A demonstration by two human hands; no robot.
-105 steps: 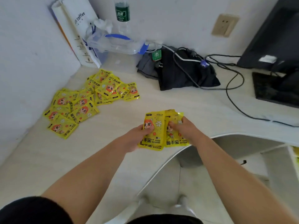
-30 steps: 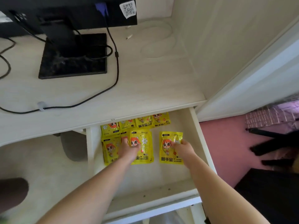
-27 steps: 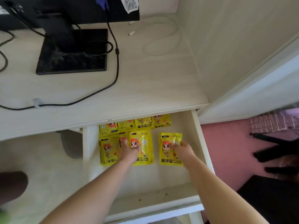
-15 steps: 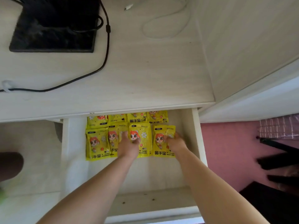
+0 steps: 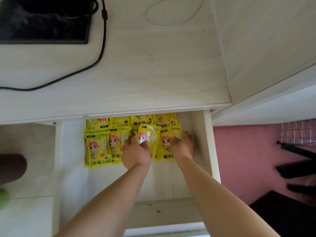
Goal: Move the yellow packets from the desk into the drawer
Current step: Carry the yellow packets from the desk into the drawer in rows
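left grip (image 5: pixel 136 151) pinches a yellow packet (image 5: pixel 150 138), thumb on its face; right grip (image 5: pixel 183 146) curls over a second packet (image 5: pixel 166 142) at its 3 o'clock. since a second ago both packets have slid back against the row in the drawer (image 5: pixel 207 151), so this pair looks nearly placed.
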